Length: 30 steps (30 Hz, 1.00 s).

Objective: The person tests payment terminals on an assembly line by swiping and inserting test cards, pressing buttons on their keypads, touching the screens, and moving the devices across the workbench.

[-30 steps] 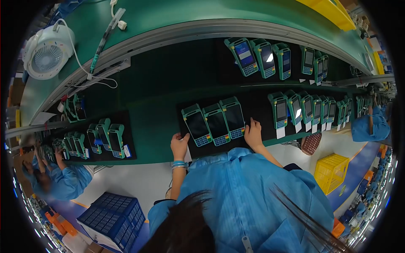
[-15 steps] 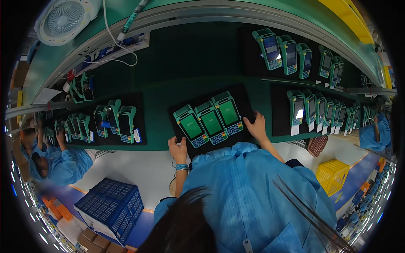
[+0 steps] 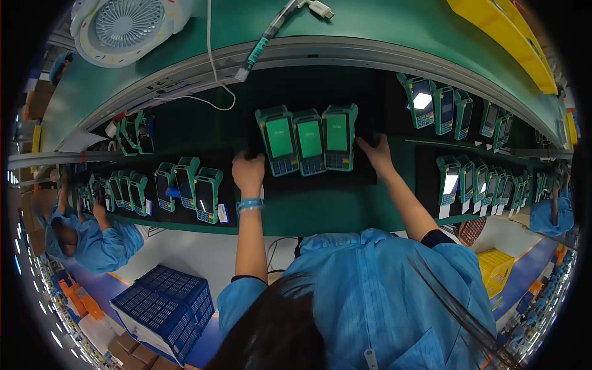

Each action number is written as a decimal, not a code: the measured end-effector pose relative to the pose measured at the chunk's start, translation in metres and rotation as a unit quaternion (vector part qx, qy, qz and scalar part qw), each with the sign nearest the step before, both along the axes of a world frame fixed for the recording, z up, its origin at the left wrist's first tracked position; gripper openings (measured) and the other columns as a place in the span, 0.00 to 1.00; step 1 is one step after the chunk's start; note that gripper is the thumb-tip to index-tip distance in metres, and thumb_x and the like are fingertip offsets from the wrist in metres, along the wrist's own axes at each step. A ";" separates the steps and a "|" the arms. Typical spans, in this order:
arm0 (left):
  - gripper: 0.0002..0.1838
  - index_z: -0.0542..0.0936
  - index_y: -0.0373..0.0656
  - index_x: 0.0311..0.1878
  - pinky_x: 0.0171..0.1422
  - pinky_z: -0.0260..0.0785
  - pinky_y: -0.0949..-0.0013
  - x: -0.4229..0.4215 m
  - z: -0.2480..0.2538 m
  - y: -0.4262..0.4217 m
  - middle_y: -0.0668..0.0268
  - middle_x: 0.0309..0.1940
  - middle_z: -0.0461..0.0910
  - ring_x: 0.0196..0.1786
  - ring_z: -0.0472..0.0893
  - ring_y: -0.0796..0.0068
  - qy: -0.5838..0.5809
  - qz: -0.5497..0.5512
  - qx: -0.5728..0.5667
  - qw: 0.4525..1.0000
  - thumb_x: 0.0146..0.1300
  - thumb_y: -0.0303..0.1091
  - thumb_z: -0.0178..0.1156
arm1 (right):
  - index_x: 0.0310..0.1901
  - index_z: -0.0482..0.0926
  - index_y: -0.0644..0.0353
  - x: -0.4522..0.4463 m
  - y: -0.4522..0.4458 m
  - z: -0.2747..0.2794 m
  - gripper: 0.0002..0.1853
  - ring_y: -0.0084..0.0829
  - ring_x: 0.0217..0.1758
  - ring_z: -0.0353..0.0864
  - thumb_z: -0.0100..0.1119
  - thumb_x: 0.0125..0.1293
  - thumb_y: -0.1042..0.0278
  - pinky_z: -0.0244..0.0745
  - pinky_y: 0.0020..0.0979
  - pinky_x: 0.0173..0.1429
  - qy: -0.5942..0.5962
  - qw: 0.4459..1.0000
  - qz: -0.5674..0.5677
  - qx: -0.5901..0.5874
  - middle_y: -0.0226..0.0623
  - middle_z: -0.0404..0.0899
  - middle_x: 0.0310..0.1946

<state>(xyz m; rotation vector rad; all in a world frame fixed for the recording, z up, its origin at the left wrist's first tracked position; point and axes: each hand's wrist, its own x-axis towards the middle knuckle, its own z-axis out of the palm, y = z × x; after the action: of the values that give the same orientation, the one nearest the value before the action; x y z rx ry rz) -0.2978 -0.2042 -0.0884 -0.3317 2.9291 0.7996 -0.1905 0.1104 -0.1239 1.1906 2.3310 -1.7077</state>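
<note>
A green table (image 3: pixel 336 213) spreads out beneath both hands as I watch from my remote seat, with a grey metal rail (image 3: pixel 345 50) beyond them and a white fan (image 3: pixel 127 24) far past the left one. In the head view, the only one I have, the left hand (image 3: pixel 248 174) grasps the left edge of a black mat (image 3: pixel 365 174), and the right hand (image 3: pixel 378 157) pinches the opposite edge, thumb laid over it. Three card machines (image 3: pixel 309 140) sit side by side on that mat, between the hands and close to both thumbs, their screens lit green. Left of the left hand I see another cluster of machines (image 3: pixel 207 192); right of the right hand, a long row of machines (image 3: pixel 483 186). Whether the mat lies flat on the table or is slightly lifted, I cannot tell. To handle this well, I would keep the grip even on both edges, hold the mat level so the machines do not slide or knock together, and leave the thumbs clear of keys and screens
</note>
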 end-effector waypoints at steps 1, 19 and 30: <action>0.25 0.80 0.40 0.47 0.53 0.72 0.54 -0.028 -0.006 0.009 0.52 0.46 0.78 0.49 0.78 0.49 0.019 -0.018 -0.012 1.000 0.48 0.45 0.62 | 0.50 0.67 0.70 -0.026 0.009 -0.008 0.35 0.38 0.47 0.74 0.68 0.53 0.47 0.71 0.34 0.49 0.018 1.000 0.009 0.020 0.48 0.74 0.43; 0.11 0.72 0.40 0.40 0.23 0.55 0.79 0.187 0.067 0.001 0.71 0.21 0.65 0.20 0.65 0.83 -0.126 0.097 0.731 0.664 0.69 0.39 0.52 | 0.63 0.60 0.67 -0.046 -0.249 -0.056 0.30 0.31 0.48 0.77 0.59 0.64 0.66 0.76 0.32 0.51 -0.020 0.868 0.242 -0.433 0.42 0.75 0.46; 0.12 0.68 0.42 0.47 0.36 0.64 0.74 0.275 0.086 -0.043 0.67 0.32 0.68 0.31 0.69 0.77 -0.137 0.202 0.716 0.654 0.65 0.35 0.56 | 0.29 0.76 0.68 -0.082 -0.354 -0.030 0.18 0.29 0.22 0.80 0.65 0.58 0.57 0.76 0.28 0.26 -0.146 0.917 0.301 -0.218 0.40 0.80 0.24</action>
<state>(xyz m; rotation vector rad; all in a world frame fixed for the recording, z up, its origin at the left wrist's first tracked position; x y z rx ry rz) -0.0225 -0.2475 -0.0027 -0.7595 1.1606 2.3993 -0.2728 -0.2440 -0.1537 0.5231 1.7456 -1.5568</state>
